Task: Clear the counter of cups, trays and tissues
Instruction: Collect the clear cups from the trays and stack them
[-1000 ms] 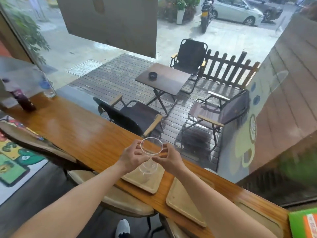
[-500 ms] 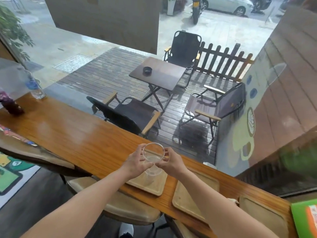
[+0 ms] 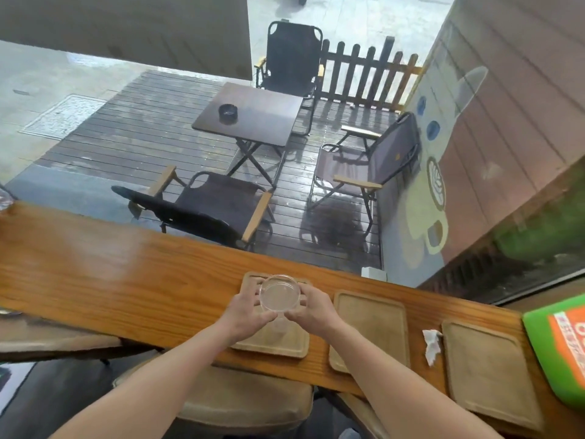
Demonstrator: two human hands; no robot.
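Our forearms reach forward from six o'clock and converge. Our left hand and right hand clasp a clear cup from either side, above the leftmost tray on the counter. A crumpled tissue lies at three o'clock.

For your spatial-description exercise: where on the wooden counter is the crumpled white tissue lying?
In the head view, the crumpled white tissue lies on the wooden counter to the person's right, in the gap between the middle wooden tray and the rightmost wooden tray.
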